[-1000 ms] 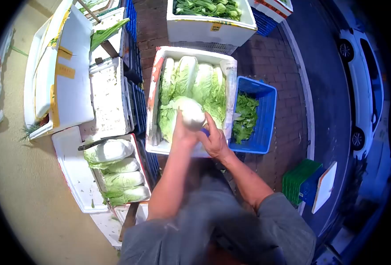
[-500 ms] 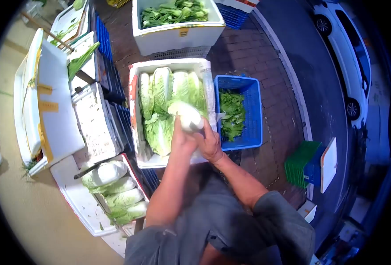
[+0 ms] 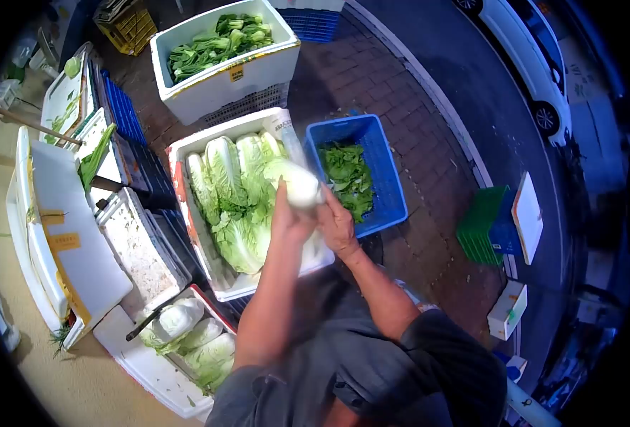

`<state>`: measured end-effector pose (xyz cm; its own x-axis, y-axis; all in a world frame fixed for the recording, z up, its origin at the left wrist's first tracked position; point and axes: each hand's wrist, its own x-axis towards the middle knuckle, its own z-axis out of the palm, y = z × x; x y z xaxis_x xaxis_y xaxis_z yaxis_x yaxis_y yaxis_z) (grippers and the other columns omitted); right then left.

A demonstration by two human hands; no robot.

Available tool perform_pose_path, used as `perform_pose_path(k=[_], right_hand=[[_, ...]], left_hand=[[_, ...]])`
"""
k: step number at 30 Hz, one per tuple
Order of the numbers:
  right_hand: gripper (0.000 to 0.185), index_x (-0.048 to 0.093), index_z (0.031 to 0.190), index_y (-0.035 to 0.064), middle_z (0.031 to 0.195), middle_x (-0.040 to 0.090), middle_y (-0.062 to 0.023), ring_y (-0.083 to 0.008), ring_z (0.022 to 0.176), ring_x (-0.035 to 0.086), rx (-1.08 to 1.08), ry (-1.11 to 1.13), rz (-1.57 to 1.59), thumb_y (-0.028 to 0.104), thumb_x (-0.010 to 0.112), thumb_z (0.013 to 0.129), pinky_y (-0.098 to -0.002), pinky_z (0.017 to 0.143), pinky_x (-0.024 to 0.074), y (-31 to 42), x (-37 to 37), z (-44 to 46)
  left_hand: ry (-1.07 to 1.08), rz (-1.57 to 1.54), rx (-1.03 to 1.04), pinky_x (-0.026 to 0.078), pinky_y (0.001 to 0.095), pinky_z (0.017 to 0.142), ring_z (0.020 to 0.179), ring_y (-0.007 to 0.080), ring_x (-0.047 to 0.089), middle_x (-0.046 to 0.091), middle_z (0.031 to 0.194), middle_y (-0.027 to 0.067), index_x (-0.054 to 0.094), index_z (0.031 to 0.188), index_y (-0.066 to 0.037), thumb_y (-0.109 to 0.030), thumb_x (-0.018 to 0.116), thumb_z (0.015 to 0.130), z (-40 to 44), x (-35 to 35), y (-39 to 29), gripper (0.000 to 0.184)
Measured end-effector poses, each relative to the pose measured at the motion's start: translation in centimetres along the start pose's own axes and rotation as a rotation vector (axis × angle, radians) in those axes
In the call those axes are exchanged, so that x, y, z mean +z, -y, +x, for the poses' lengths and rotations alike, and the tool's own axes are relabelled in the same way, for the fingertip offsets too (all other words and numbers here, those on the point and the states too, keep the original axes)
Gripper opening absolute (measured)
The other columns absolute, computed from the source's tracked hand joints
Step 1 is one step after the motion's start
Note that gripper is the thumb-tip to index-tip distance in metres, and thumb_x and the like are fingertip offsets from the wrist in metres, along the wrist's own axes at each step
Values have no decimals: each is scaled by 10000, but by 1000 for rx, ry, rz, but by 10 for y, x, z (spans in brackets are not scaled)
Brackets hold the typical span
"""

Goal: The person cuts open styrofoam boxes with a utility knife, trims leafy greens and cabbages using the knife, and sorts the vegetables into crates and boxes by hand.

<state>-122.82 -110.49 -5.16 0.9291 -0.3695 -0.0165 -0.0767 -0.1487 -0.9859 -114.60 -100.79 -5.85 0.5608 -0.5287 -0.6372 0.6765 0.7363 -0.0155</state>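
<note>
A napa cabbage (image 3: 294,182) with a pale, thick base is held above a white foam box (image 3: 180,174). My left hand (image 3: 291,219) is closed around its near side, the thumb up along it. At the base end, the fingers of my right hand (image 3: 337,224) are closed against the cabbage; whether they also hold something small is hidden. Below, the box holds several more napa cabbages (image 3: 226,171), leafy ends and white stems showing. Right of that box, a blue plastic crate (image 3: 390,160) contains loose green leaves (image 3: 347,178).
Beyond stands a white foam box (image 3: 233,78) of leafy greens. At lower left, napa cabbages (image 3: 208,356) lie in a tray with a long dark tool (image 3: 149,320) across them. Foam boxes (image 3: 80,235) line the left. A green crate (image 3: 482,224) and a kerb are at right.
My view has turned, so the boxes and crate appear shifted left and tilted. Both hands still hold the napa cabbage, its base now pointing more to the right.
</note>
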Motion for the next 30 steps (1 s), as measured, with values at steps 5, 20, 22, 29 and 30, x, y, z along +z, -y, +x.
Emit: perform_pose_path(k=[5, 20, 22, 29, 30], right_hand=[[500, 353, 1495, -10, 663, 438, 45, -42, 556, 383, 166, -83, 49, 117, 439, 1019, -201, 519, 358, -32, -7, -3], [366, 434, 853, 167, 632, 433, -19, -163, 472, 354, 808, -517, 588, 494, 433, 1018, -334, 475, 334, -144, -84, 25], [343, 449, 877, 162, 646, 434, -26, -164, 482, 368, 827, -496, 405, 471, 447, 1025, -343, 482, 373, -156, -84, 28], [329, 473, 1042, 113, 675, 469, -39, -157, 476, 401, 849, -267, 62, 441, 474, 1025, -359, 492, 446, -168, -29, 25], [324, 480, 1036, 111, 673, 465, -36, -155, 477, 401, 845, -212, 60, 435, 472, 1026, -358, 489, 444, -168, -18, 25]], left_hand=[[-143, 85, 0, 465, 463, 943, 1027, 279, 596, 648, 1123, 85, 559, 1228, -109, -542, 431, 1006, 11, 19, 18, 503], [103, 287, 319, 545, 392, 908, 1053, 219, 645, 633, 1199, 128, 453, 1340, -1, -219, 667, 939, -25, -52, -1, 504], [80, 387, 470, 474, 362, 995, 1142, 204, 575, 581, 1266, 125, 378, 1396, 12, -165, 739, 868, -48, -95, -6, 663], [-405, 395, 770, 436, 338, 1020, 1150, 187, 550, 550, 1277, 102, 368, 1395, 13, -50, 763, 795, -205, -204, -8, 721], [-452, 314, 797, 432, 340, 1027, 1163, 194, 545, 546, 1275, 95, 372, 1390, 11, -16, 742, 799, -224, -224, -3, 698]])
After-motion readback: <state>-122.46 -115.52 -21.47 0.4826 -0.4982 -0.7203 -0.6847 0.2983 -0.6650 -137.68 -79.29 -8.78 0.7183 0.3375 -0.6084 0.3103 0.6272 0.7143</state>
